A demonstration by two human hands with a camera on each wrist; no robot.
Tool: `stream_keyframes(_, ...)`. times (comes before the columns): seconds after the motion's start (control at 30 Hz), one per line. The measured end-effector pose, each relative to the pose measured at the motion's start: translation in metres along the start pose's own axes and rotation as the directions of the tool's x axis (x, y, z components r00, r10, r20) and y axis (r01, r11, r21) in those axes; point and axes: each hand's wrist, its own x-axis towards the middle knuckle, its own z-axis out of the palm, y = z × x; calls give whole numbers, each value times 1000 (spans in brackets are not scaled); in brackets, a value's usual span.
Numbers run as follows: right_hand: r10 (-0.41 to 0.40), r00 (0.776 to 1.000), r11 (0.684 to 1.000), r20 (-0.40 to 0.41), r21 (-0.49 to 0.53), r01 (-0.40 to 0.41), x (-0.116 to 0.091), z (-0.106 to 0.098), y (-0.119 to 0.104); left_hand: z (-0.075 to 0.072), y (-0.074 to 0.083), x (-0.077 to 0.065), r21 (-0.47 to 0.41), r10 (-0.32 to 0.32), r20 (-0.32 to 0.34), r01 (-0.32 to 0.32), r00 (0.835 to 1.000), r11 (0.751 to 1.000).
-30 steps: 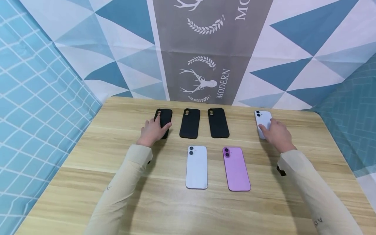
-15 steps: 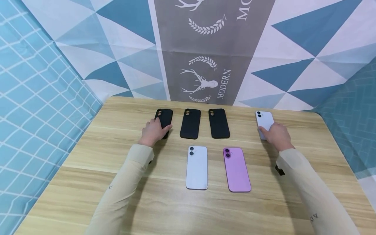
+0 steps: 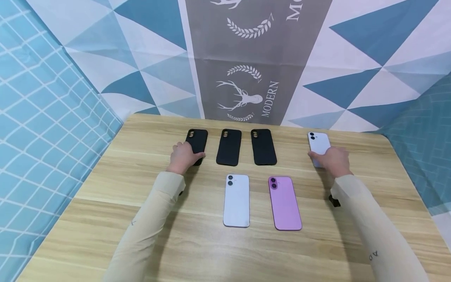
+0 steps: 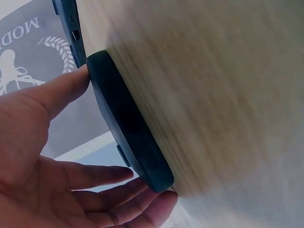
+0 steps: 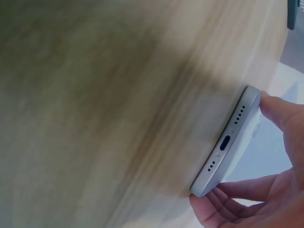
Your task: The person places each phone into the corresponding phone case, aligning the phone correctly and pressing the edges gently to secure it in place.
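Observation:
My left hand [image 3: 183, 156] holds the leftmost black phone case [image 3: 198, 139] at its lower part, thumb on the right edge and fingers on the left. In the left wrist view, the case's dark end [image 4: 126, 118] sits between thumb and fingertips, close to the tabletop. On the far right, my right hand [image 3: 334, 160] grips a white phone [image 3: 319, 142] by its two long edges. The right wrist view shows this phone's bottom edge [image 5: 225, 142] with its charging port, thumb on one side and fingers on the other. Both items lie camera end away from me.
Two more black phone cases, a middle one [image 3: 229, 147] and a right one [image 3: 264, 147], lie in the back row. Nearer me are a second white phone [image 3: 236, 201] and a pink phone [image 3: 285, 203]. A patterned cloth backdrop [image 3: 243, 51] rises behind the wooden table [image 3: 225, 254].
My left fingers have drawn back from the case's camera cutouts toward its lower part. My right hand stays at the white phone, with only a slight shift. The other phones and cases stay put.

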Motion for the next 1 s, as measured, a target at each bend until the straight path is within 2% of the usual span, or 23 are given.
stream_keyframes(0.33,26,1000,1000,9,5,-26,3,-2,-1,-2,-2,5,-64,-26,-12,25,1000,998)
stream_keyframes(0.6,38,999,999,-5,39,-38,5,-2,-2,-8,-13,12,-102,-6,-31,2,999,995)
stream_keyframes(0.8,12,999,999,-42,52,-9,5,-4,-1,-16,-15,12,-189,-52,2,51,999,981)
stream_keyframes(1.0,59,997,990,-57,131,-51,5,-4,0,-20,-17,11,-228,-64,39,71,997,971)
